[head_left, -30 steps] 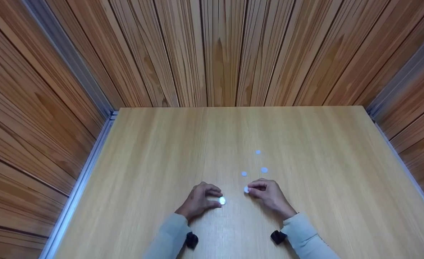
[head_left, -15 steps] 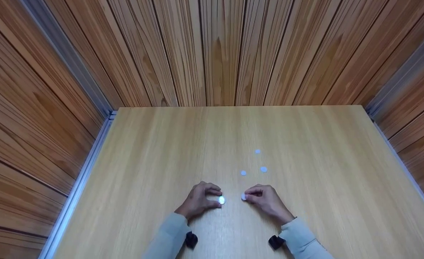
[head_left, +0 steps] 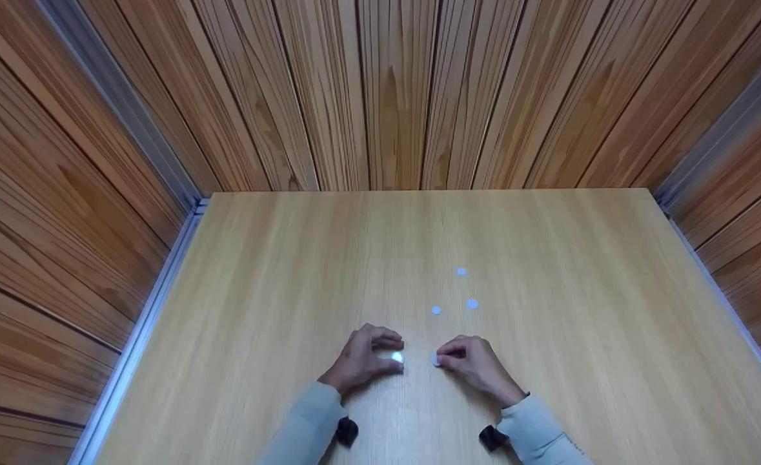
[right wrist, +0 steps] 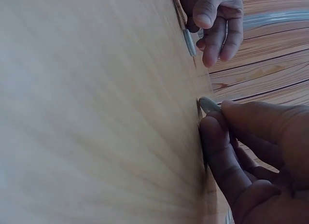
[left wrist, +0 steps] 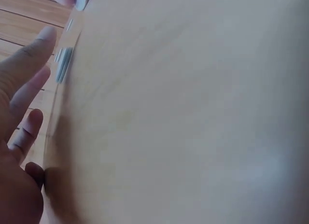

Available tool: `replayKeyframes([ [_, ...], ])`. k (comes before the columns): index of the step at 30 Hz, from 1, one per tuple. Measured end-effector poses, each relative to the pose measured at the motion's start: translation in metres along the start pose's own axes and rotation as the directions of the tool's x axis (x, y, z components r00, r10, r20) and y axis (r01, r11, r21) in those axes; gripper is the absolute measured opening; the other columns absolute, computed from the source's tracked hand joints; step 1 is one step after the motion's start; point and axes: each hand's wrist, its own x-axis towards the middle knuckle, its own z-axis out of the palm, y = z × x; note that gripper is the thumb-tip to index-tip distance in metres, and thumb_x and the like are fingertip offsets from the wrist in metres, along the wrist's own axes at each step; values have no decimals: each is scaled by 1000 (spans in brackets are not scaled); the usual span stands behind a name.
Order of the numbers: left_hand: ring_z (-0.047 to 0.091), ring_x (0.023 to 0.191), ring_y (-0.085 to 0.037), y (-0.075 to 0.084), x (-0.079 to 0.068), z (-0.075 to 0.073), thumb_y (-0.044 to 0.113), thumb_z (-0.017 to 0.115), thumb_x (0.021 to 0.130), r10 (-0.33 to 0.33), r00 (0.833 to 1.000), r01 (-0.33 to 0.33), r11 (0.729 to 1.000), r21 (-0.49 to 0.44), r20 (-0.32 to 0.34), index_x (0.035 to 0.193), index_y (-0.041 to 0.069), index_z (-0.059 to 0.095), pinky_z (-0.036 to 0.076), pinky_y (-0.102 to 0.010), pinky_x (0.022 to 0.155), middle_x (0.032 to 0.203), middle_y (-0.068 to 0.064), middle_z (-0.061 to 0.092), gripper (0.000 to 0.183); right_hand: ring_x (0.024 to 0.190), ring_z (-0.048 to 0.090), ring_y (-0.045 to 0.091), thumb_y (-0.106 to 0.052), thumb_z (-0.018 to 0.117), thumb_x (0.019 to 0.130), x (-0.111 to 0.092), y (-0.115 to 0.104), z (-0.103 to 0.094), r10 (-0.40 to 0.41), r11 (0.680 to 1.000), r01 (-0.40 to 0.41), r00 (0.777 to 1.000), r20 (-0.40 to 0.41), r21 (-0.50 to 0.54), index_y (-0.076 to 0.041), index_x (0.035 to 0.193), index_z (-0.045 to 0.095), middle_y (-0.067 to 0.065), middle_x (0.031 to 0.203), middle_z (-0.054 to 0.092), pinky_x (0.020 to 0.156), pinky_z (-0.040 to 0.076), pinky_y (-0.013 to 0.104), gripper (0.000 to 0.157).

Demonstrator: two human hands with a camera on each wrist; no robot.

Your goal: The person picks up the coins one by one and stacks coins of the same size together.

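Note:
My right hand pinches a silver coin between thumb and fingertips, just over the table. In the head view that coin shows at the fingertips. Opposite it, my left hand stands with thumb and fingers spread around a small stack of coins. The fingers look apart from the stack in the left wrist view. From above, the top coin gleams between them. Farther off lie three loose coins: a near one, a larger one and a far one.
The wooden table has plank walls at its back and sides. A metal rail runs along the left edge. A black wrist camera sits under the left wrist, another black camera under the right.
My right hand has drawn its coin back towards me, level with the stack. The left thumb and fingers have reached slightly forward past the stack's sides. The loose coins have stayed put.

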Motion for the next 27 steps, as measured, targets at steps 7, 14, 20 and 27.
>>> replayKeyframes([
  [7, 66, 105, -7, 6, 3, 11, 19, 86, 78, -6, 1000, 6, 1000, 18, 7, 111, 18, 69, 27, -50, 109, 100, 12, 74, 37, 90, 63, 18, -8, 75, 89, 0, -1, 3, 9, 1000, -9, 1000, -1, -11, -9, 91, 78, -3, 91, 70, 80, 49, 33, 4],
  [14, 66, 104, -4, 10, 9, 20, 20, 87, 78, 32, 999, -32, 995, 90, -1, 109, 18, 70, 24, -48, 102, 97, 14, 75, 35, 90, 65, 20, -8, 76, 89, -1, 0, 4, -27, 999, 27, 1000, -12, -20, -7, 91, 78, 0, 91, 71, 80, 50, 33, 4],
  [20, 66, 101, -3, 12, 12, 24, 20, 86, 78, 42, 999, -43, 992, 115, 13, 108, 17, 71, 20, -50, 103, 96, 13, 75, 34, 86, 65, 19, -10, 77, 87, -2, 1, 2, -41, 999, 41, 999, -6, -22, -6, 92, 78, -1, 90, 70, 76, 51, 30, 6],
  [27, 67, 100, -4, 12, 15, 27, 20, 87, 77, 78, 997, -79, 986, 144, 14, 107, 16, 72, 22, -48, 98, 95, 13, 75, 34, 82, 65, 18, -5, 79, 84, -4, 2, 2, -83, 996, 83, 997, -2, -31, -3, 93, 78, 1, 90, 71, 70, 50, 23, 9],
])
